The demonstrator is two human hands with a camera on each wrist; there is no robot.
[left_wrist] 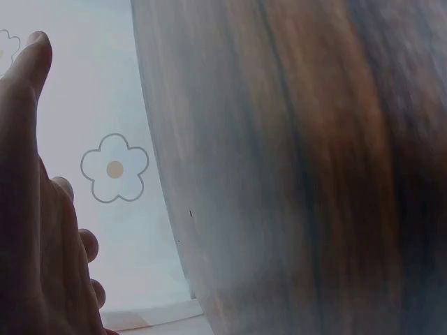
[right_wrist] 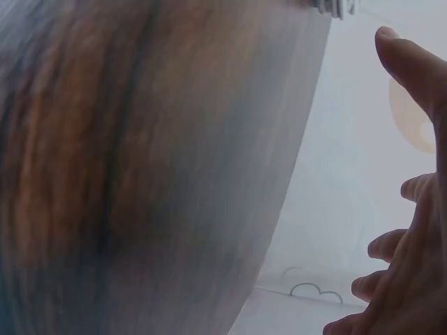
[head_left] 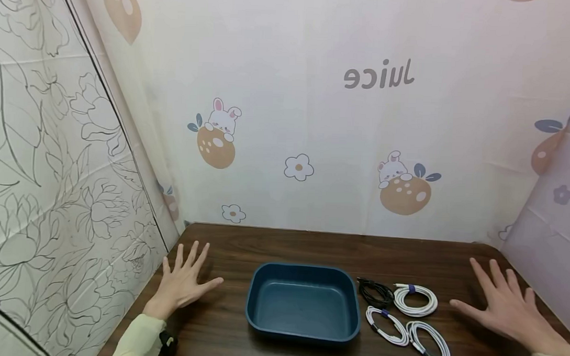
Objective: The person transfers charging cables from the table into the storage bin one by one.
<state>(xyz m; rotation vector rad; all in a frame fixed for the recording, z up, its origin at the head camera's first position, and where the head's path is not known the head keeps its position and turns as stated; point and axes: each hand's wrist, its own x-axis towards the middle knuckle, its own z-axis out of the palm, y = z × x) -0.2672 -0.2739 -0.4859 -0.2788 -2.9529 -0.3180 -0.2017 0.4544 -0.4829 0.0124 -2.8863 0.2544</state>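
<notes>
A dark blue rectangular tray (head_left: 303,330) lies in the middle of the table. To its right are coiled cables: a black one (head_left: 376,294), a white one with a purple tie (head_left: 426,308), a smaller white coil (head_left: 397,339) and another white coil (head_left: 444,351) with a plug end. My left hand (head_left: 179,284), fingers spread, is over the table left of the tray and holds nothing. Right of the cables, my right hand (head_left: 507,306) is likewise spread with nothing in it. Both wrist views show extended fingers beside the wood surface.
The dark brown wooden table (head_left: 273,245) ends at a printed white curtain (head_left: 301,121) behind. A flower-patterned sheet (head_left: 78,165) hangs along the left side, and another printed cloth (head_left: 557,224) along the right.
</notes>
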